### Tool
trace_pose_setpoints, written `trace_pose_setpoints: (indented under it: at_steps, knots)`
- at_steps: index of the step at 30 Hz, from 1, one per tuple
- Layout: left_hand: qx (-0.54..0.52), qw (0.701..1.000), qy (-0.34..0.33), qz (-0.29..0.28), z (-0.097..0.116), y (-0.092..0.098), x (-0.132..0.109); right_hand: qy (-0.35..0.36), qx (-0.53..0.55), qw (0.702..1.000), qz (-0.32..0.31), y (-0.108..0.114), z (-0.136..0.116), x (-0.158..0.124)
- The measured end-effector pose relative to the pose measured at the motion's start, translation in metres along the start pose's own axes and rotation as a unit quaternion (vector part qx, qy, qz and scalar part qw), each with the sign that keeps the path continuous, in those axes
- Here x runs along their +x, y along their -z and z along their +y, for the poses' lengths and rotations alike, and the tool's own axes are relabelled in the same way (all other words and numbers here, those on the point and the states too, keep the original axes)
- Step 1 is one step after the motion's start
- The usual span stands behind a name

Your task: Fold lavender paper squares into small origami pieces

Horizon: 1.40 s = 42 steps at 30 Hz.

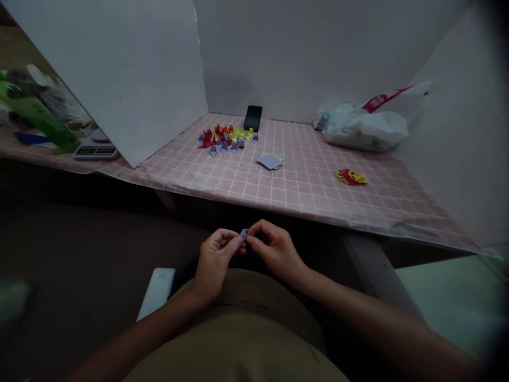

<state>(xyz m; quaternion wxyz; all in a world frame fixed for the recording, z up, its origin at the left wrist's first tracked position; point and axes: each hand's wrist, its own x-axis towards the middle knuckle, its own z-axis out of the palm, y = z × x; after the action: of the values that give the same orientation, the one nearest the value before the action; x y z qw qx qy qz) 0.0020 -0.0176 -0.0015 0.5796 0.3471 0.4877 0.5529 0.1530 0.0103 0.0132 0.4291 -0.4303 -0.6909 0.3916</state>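
Observation:
Between my two hands, just in front of my body and below the table's front edge, is a small folded piece of purple paper [244,233]. My left hand [217,257] pinches its left side between thumb and fingers. From the other side, the thumb and forefinger of my right hand [276,249] close on it. My fingertips hide part of its folds. On the table beyond lie a stack of square paper sheets [270,161], purple on top with yellow-green showing beneath, and a cluster of small folded paper figures [223,137] in red, orange, yellow and purple.
A black phone [253,118] rests behind the figures. At right are red and yellow cut-out pieces [352,177] and a white plastic bag [363,128]. White panels [318,58] enclose the pink checked table [310,185]. A digital scale [96,152] sits left; a white device [158,289] is beside me.

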Motion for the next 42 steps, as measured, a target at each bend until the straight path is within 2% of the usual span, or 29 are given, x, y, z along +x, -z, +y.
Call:
trace_pose_setpoints:
  at_steps: [6,14,25,31,42]
  knots:
    - [0.024,1.000,-0.016,-0.005,0.0005,-0.0013,-0.0016,-0.065,0.030,0.997,0.013,-0.0038,-0.0006,-0.0026]
    - [0.041,0.999,-0.029,-0.005,0.0002,-0.0034,-0.0026,-0.065,0.025,0.997,0.026,-0.0053,-0.0030,-0.0027]
    - [0.052,0.998,-0.035,0.000,0.0009,-0.0053,-0.0030,-0.098,0.071,0.992,0.027,-0.0095,0.0036,-0.0035]
    - [0.031,0.999,-0.029,-0.014,-0.0003,-0.0054,-0.0008,-0.072,0.031,0.997,0.026,-0.0087,-0.0007,-0.0032]
    - [0.013,1.000,-0.015,-0.006,0.0021,-0.0063,-0.0040,-0.090,0.091,0.991,0.022,-0.0103,-0.0022,-0.0051]
